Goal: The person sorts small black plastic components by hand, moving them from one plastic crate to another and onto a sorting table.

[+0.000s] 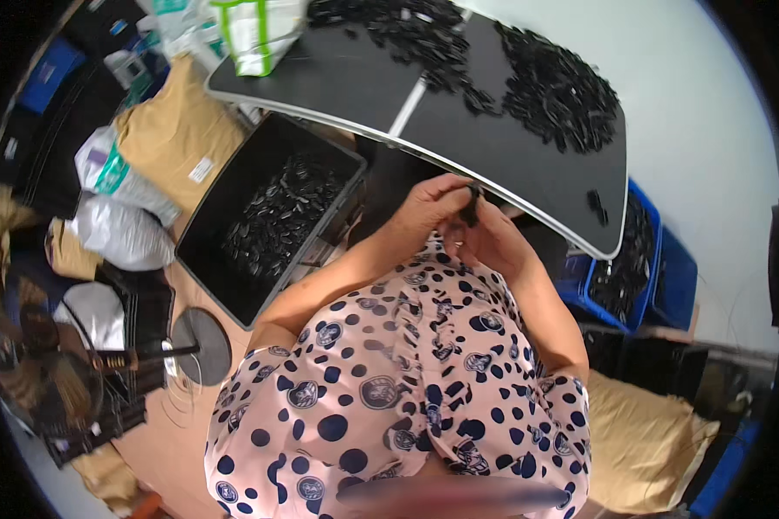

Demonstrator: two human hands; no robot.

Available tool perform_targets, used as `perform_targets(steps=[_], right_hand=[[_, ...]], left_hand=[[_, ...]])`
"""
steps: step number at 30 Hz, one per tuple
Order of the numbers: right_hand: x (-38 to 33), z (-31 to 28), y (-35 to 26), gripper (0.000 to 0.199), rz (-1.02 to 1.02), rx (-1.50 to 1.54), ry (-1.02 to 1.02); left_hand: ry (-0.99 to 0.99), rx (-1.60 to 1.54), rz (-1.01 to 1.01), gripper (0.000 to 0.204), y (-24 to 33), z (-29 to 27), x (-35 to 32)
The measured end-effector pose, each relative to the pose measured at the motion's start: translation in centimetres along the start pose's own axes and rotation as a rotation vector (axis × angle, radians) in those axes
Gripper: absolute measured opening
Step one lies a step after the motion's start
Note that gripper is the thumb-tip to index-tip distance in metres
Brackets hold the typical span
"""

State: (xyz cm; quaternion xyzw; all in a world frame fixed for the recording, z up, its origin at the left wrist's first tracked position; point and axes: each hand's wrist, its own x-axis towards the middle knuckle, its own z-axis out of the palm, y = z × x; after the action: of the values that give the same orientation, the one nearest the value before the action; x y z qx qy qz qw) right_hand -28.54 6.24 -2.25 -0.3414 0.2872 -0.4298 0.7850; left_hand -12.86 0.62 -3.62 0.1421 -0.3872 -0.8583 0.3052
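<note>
Black, small, narrow moulded piece [471, 208], apparently hard plastic, pinched between both hands just below the near edge of the black tabletop with the pale rim [337, 78]. Judged very light and stiff, with a smooth surface that could slip from a loose pinch; too small to take anywhere but by its ends or flat sides, between fingertips. Probably not fragile, though fine detail cannot be made out. Left hand [428, 208]: fingers curled in, tips closed on the upper part of the piece. Right hand [485, 242]: narrow, fingers drawn together around its lower part; the exact contact is hidden by the knuckles. Appearance: dark, matte to slightly glossy, elongated, matching in kind the two loose heaps of small black parts [554, 91] spread over the far half of the tabletop, with a few strays near its right edge. Left of the hands, lower down: black rectangular bin [234, 203] holding a shallow layer of similar dark pieces. Right, below the table: blue plastic crate [645, 259], likewise filled with dark parts. Far left on the tabletop: white bag with green trim [255, 35]. Left surroundings: brown cardboard box [169, 130], white sacks [121, 229], a floor fan [52, 363].
</note>
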Motion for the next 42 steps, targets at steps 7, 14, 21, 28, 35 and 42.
perform_targets(steps=[7,14,21,28,35,42], right_hand=[[-1.1,-2.9,1.1,0.034,-0.119,0.135,0.206],[-0.4,-6.1,-0.7,0.046,0.070,-0.204,0.385],[5.2,-20.1,-5.6,0.029,-0.350,-1.260,0.844],[9.8,-23.8,-6.8,0.033,-0.144,-1.377,0.930],[6.2,-22.1,-6.6,0.023,-0.199,-1.735,0.842],[2.5,-18.2,-6.5,0.033,-0.237,-0.920,0.813]], left_hand=[[-0.012,0.135,-0.075,0.022,-1.8,0.5,3.7],[0.039,0.349,0.022,0.038,-2.8,-1.6,9.2],[0.145,1.702,0.562,0.027,-0.9,-9.2,20.5],[-0.072,2.026,0.480,0.022,0.1,-7.7,23.3],[-0.183,2.023,0.482,0.029,-0.8,-7.5,23.8],[-0.168,2.154,0.358,0.030,-0.1,-8.8,25.4]])
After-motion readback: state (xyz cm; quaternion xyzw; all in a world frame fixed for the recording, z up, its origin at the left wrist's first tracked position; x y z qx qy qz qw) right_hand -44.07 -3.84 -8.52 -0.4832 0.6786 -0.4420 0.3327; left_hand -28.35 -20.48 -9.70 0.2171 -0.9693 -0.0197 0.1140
